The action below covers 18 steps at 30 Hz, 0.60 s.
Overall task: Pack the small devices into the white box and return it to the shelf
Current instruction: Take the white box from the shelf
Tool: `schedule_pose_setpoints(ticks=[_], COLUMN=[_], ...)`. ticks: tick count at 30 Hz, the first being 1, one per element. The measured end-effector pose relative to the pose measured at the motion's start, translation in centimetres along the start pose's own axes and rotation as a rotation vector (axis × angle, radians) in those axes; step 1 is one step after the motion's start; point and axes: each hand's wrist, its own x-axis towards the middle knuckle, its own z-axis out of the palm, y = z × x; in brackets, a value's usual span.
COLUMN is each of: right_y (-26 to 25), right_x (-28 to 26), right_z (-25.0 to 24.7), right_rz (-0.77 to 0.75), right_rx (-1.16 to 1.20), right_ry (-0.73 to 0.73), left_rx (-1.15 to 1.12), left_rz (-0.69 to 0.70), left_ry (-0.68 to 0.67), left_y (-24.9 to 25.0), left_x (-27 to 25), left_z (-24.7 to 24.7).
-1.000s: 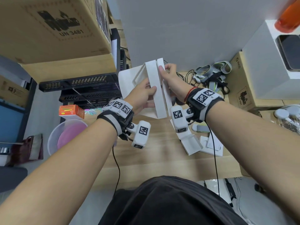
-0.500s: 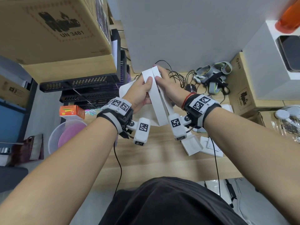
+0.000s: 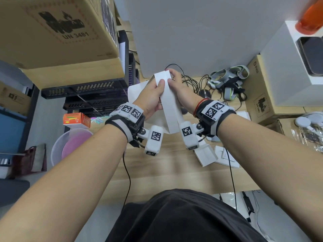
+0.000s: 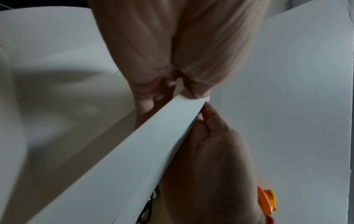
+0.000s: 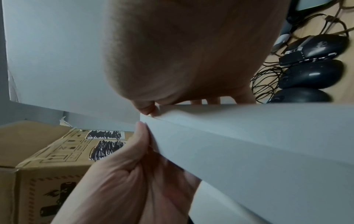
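White box (image 3: 168,103) held on edge above the tabletop (image 3: 174,172), near its far edge, narrow side face turned up toward the head camera. Long axis running from the far edge toward the near edge. Gripped from both sides: left hand (image 3: 151,96) curled round the left face with thumb pressed on the narrow face, right hand (image 3: 181,91) curled round the right face, fingertips (image 5: 214,100) hooked over the far end. Beyond it, black cables (image 3: 190,81) and grey straps (image 3: 227,79) lying near the far edge.

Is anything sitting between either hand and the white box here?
No. The left hand and the right hand both already grip the white box directly, one on each side, holding it on edge above the wooden table.
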Motion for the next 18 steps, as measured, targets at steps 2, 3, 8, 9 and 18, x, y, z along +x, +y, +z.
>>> schedule_pose_setpoints(ticks=[2, 3, 8, 9, 18], right_y=[0.2, 0.2, 0.3, 0.4, 2.3], right_x=[0.5, 0.8, 1.4, 1.4, -1.7], right_z=[0.1, 0.3, 1.1, 1.2, -1.0], right_rz=[0.015, 0.017, 0.060, 0.071, 0.177], right_rx=[0.025, 0.022, -0.038, -0.033, 0.069], right_ry=[0.022, 0.041, 0.120, 0.133, -0.186], left_rx=[0.038, 0.050, 0.018, 0.023, -0.116], left_rz=[-0.023, -0.032, -0.098, -0.104, -0.017], left_ry=[0.008, 0.008, 0.035, 0.024, 0.121], left_y=[0.0, 0.0, -0.9, -1.0, 0.4], left_x=[-0.2, -0.3, -0.4, -0.3, -0.6], left_z=[0.5, 0.9, 1.1, 0.8, -1.0])
